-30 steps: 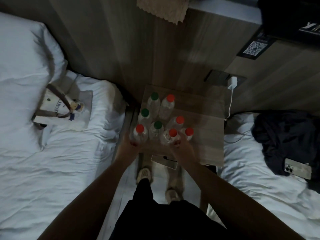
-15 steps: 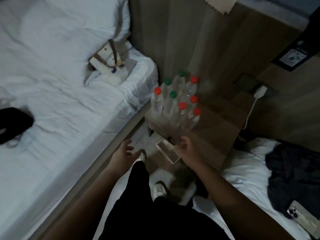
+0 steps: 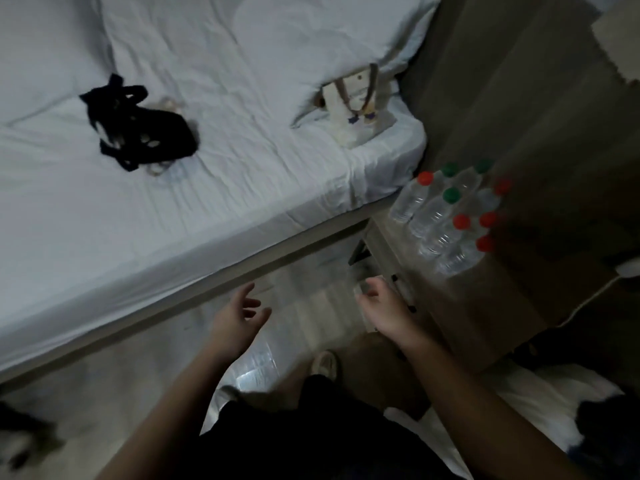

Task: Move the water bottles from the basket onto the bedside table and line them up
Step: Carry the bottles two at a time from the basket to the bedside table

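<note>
The bed (image 3: 180, 188), with its creased white sheet, fills the upper left. The wooden table (image 3: 512, 299) stands at the right, just beside the bed's corner, against a wood-panelled wall (image 3: 519, 98). The bottles (image 3: 446, 216) stand on the table's near-left part, eight clear ones packed tight in a cluster rather than one line (three green caps toward the wall side, five red ones toward the front and right). A black net bag (image 3: 138, 129) lies crumpled on the sheet at the left, well apart from the table. A pale tote (image 3: 356, 102) with brown straps rests near the pillow (image 3: 329, 32), close to the bed's corner. The left hand (image 3: 239, 320) hangs over the pale floor (image 3: 104, 393) between bed and table, fingers spread and loosely curled, holding nothing. The right hand (image 3: 384, 306) hovers at the table's front edge below the bottles, fingers apart and empty, clear of them. A light shoe (image 3: 325, 363) shows between the forearms.
</note>
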The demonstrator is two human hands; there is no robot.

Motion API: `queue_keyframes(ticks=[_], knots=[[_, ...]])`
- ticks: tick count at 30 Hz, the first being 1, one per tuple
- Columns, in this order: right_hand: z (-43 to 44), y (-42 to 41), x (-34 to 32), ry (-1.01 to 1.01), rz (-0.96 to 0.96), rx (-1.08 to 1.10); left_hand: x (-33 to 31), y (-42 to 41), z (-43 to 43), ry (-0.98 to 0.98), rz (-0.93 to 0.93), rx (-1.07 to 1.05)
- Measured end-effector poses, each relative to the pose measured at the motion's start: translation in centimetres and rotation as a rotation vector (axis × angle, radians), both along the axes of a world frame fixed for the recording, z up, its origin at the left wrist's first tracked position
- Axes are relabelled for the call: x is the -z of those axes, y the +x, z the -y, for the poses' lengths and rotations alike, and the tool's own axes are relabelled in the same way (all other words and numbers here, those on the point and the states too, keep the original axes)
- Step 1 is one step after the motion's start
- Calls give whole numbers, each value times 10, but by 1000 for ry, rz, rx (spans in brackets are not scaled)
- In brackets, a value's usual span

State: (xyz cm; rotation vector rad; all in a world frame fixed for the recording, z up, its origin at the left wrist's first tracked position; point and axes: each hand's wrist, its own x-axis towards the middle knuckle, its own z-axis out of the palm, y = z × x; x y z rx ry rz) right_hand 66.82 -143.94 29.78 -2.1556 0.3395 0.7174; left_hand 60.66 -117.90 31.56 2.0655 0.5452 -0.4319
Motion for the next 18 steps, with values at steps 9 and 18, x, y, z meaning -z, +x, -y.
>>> queue_keyframes(ticks=[9, 18], knots=[[-155, -27, -11, -56, 21, -340, -4, -95, -114, -10, 52, -299], [-367, -150, -3, 18, 32, -535, -5, -263, -291, 31, 62, -607]])
